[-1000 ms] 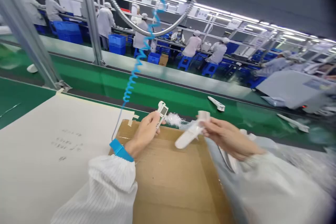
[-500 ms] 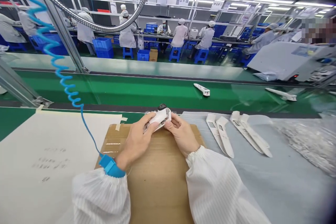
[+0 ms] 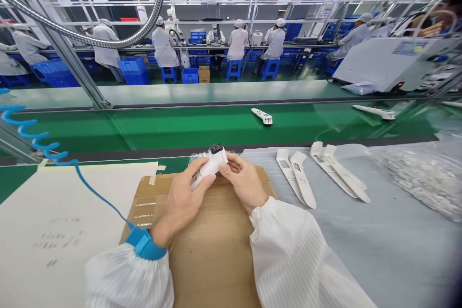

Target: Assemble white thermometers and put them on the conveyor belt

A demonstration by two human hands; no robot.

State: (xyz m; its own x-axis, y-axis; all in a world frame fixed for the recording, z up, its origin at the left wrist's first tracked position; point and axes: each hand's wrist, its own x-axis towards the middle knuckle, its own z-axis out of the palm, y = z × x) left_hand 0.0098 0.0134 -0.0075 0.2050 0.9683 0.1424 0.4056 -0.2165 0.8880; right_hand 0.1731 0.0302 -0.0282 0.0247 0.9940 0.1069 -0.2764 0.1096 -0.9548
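Observation:
Both my hands meet over a brown cardboard sheet on the bench. My left hand wraps round a small white handheld device with a dark tip, pointing away from me. My right hand pinches the same device from the right side, fingers closed on it. A bit of clear plastic film shows behind the device. A blue wrist strap with a coiled blue cord sits on my left wrist.
Several white shell halves lie on a grey mat to the right, beside a heap of clear bags. A white sheet lies left. Two white devices rest on the green conveyor. Other workers sit at a far line.
A second ago my hands were apart, each holding a white part. They have come together on one device over the cardboard, and my view has swung right and steadied.

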